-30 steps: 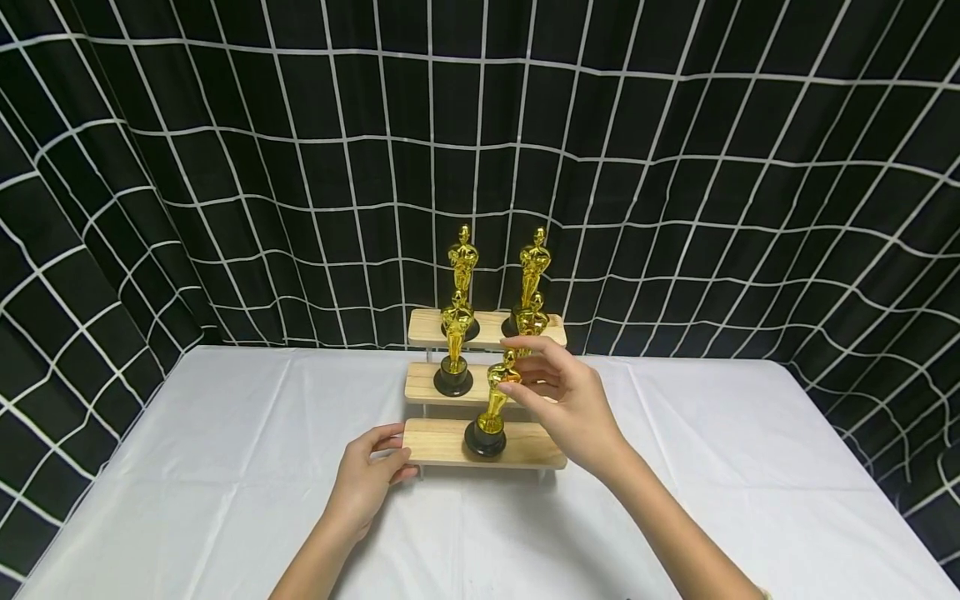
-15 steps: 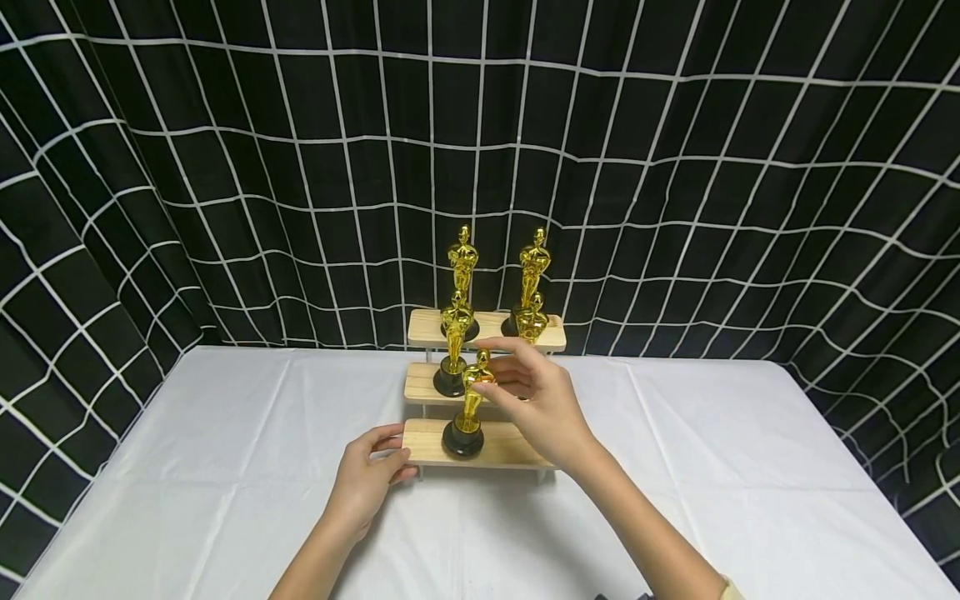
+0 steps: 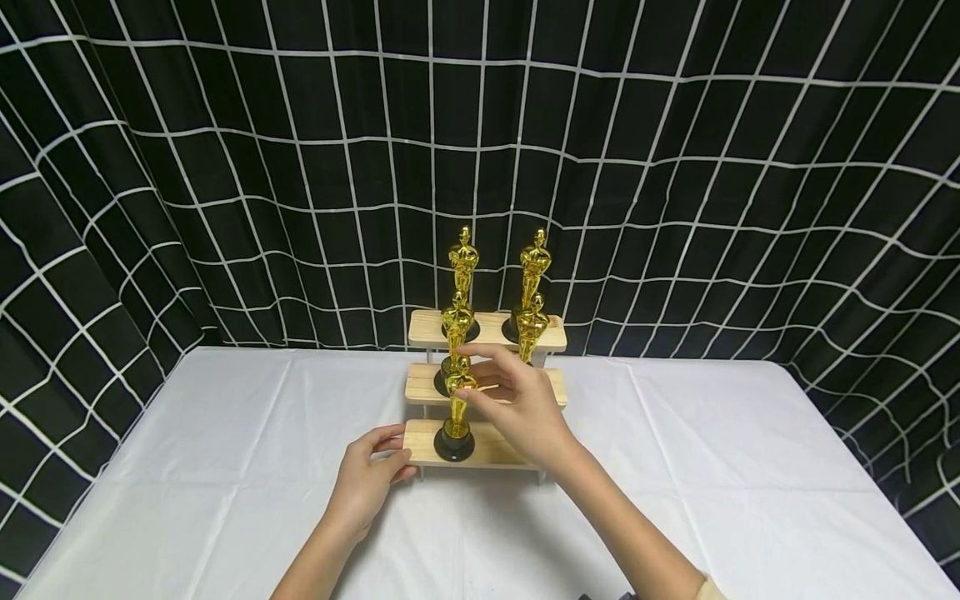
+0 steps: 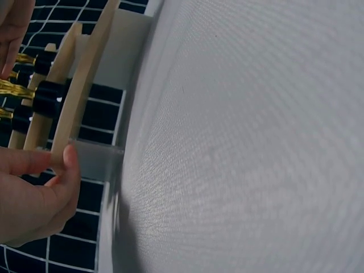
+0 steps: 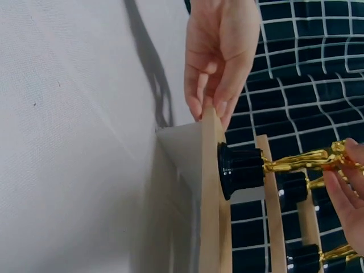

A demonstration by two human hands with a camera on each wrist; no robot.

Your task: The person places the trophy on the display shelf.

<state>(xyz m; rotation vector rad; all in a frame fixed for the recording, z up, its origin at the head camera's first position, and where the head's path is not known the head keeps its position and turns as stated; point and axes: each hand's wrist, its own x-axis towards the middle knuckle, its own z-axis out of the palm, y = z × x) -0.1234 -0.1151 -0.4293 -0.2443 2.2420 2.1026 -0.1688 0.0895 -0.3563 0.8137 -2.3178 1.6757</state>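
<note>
A three-tier wooden stand [image 3: 498, 450] with pale planks carries several gold statuettes with round black bases. My right hand [image 3: 528, 417] pinches one statuette [image 3: 456, 429] by its upper body between thumb and fingers, over the left part of the lowest plank. In the right wrist view, this statuette's black base [image 5: 242, 170] is right at the plank's face. My left hand [image 3: 363, 475] grips the left end of the lowest plank, thumb on one face and fingers on the other, as the left wrist view shows at the plank's end [image 4: 65, 131].
Two statuettes stand on the top tier, a left one [image 3: 463, 258] and a right one [image 3: 535, 262]. Two more are on the middle tier, the right one [image 3: 532, 321] partly behind my right hand. White cloth [image 3: 712, 467] covers the table; a black grid-patterned curtain [image 3: 645, 192] hangs behind.
My right hand has carried the statuette leftward along the lowest plank, from near its middle to its left part. The left hand stays on the plank's end.
</note>
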